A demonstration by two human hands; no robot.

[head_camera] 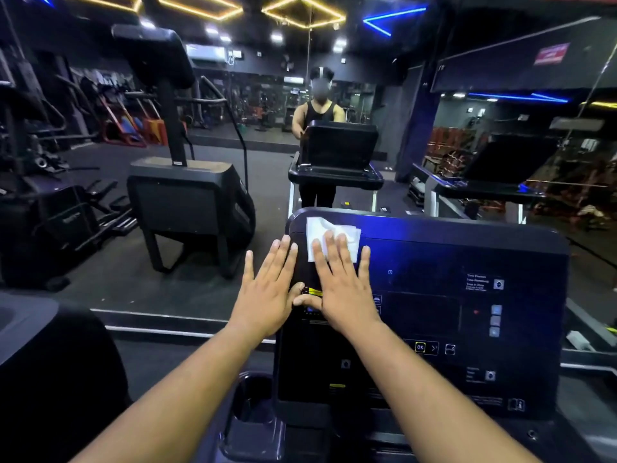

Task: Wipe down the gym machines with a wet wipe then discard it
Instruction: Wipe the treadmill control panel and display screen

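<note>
A white wet wipe [322,230] lies flat on the upper left corner of the treadmill's dark console panel [434,312]. My right hand [340,282] presses on the wipe with straight fingers, its fingertips covering the wipe's lower part. My left hand [267,289] is spread flat beside it, fingers straight, at the console's left edge; it holds nothing. The two thumbs nearly touch over a small yellow label on the panel.
A wall mirror [334,95] ahead reflects the treadmill and a person standing at it. A black stair machine [187,195] stands to the left, more machines at far left. A cup holder [253,402] sits low beside the console. Another treadmill [494,175] shows at right.
</note>
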